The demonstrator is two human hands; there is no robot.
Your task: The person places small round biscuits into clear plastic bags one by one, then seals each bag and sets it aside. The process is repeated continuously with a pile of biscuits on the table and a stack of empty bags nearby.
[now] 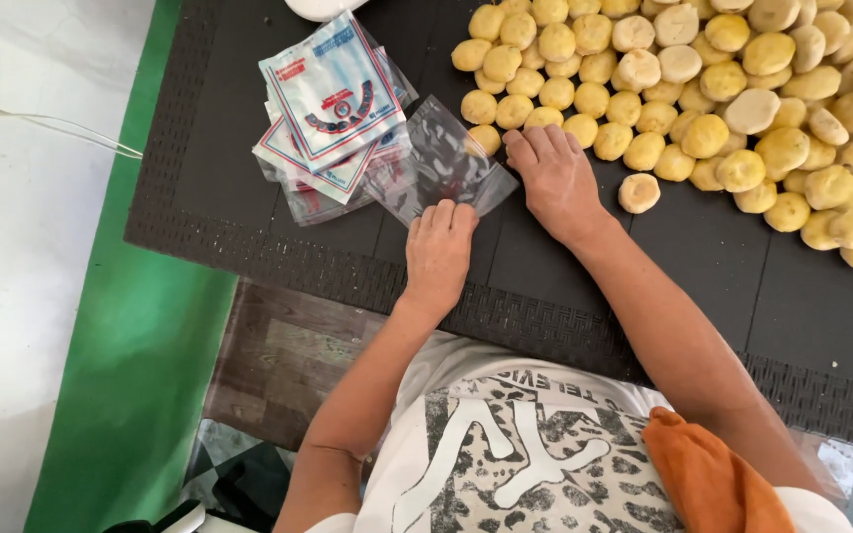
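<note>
Left hand (pixel 437 252) lies knuckles-up on the dark mat (pixel 219 148), its fingers curled together and pinching the near edge of a clear plastic pouch (pixel 441 163). That pouch lies flat on the mat, stretching from the fingertips toward eleven o'clock. At two o'clock from the left hand, the right hand (pixel 555 178) rests palm-down, fingers close together; their tips press on the pouch's far right corner, beside the nearest cakes. Whether anything sits under that palm, I cannot tell.

Near the bottom of the view are the person's white printed shirt (pixel 505 444) and an orange cloth (pixel 708 474) at five o'clock from the hands.

At ten o'clock from the left hand, touching the clear pouch's left side, lies a loose stack of printed packets (pixel 333 99), white with blue and red marking, fanned over one another.

At three o'clock from the right hand, one round yellow cake (pixel 639 192) lies alone on the mat, just apart from the rest. Beyond it, from twelve to three o'clock, spreads a big heap of round yellow cakes (pixel 723 89), some pale, some deeper gold, reaching the top and right edges.

Far left, a green strip (pixel 140 326) borders the mat, with a pale floor (pixel 22 247) beyond.
</note>
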